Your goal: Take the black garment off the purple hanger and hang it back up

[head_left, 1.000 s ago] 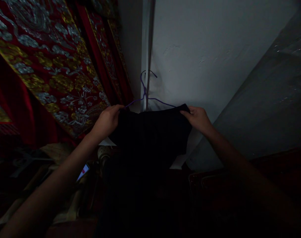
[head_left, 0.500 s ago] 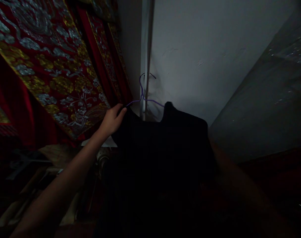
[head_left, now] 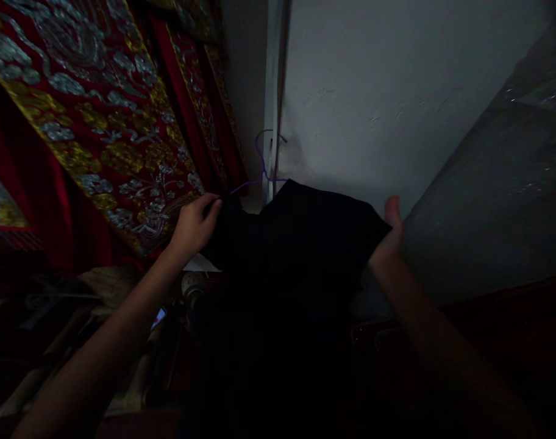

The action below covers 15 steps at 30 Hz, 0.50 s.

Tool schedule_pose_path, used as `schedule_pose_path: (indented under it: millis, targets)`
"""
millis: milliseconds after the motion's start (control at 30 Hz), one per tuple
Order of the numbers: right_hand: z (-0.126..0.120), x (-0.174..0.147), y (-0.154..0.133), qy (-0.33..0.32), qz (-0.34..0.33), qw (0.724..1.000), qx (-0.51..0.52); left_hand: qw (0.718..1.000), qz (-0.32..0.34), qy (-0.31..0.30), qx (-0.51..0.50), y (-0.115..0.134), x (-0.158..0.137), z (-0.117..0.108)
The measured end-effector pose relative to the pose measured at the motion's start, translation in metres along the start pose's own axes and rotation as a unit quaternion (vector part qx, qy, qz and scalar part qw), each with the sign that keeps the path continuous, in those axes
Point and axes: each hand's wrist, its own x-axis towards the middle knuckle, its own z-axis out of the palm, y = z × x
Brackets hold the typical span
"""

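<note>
A dark, nearly black shirt (head_left: 287, 244) hangs on a thin purple clothes hanger (head_left: 263, 166). The hanger's hook goes round a pale narrow post at the wall corner. My left hand (head_left: 196, 224) is closed on the shirt's left shoulder, thumb and fingers pinching the cloth near the hanger's arm. At the right side of the shirt is my right hand (head_left: 390, 235), its thumb stretched up and clear of the fabric. The other fingers of that hand are hidden behind the cloth. Folds lower down are lost in the dark.
Red cloth with gold and silver embroidery (head_left: 108, 134) hangs at left. A whitish wall (head_left: 374, 91) stands behind the hanger, with a clear plastic sheet (head_left: 502, 183) to its right. Below left lie dim clutter and a small lit screen (head_left: 158, 317).
My right hand has come into view from behind the shirt, its thumb up. The shirt's right shoulder has shifted left, covering more of the hanger. My left hand has moved slightly left, still gripping.
</note>
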Motion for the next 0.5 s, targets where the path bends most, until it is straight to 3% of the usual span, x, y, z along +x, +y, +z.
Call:
schedule_pose_path:
  millis: [133, 233, 300, 333, 400, 500]
  targets:
    - [-0.003, 0.000, -0.023, -0.065, 0.052, 0.985, 0.150, 0.998, -0.042, 0.029, 0.025, 0.003, 0.014, 0.003]
    - [0.007, -0.009, -0.037, -0.217, 0.012, 0.961, 0.170, 0.999, -0.039, 0.035, -0.008, 0.001, 0.022, 0.006]
    - [0.018, -0.015, -0.036, -0.359, -0.035, 0.921, 0.147, 0.998, -0.019, 0.005, -0.056, 0.003, 0.021, 0.007]
    - [0.025, -0.017, -0.032, -0.398, -0.064, 0.909, 0.109, 0.996, -0.003, -0.018, -0.084, 0.006, 0.018, 0.007]
    - [0.041, -0.022, -0.017, -0.384, -0.138, 0.913, -0.007, 0.988, 0.041, -0.053, -0.142, 0.016, 0.010, 0.009]
    - [0.070, -0.032, 0.009, -0.248, -0.249, 0.923, -0.160, 0.963, 0.090, -0.080, -0.241, 0.043, -0.006, 0.013]
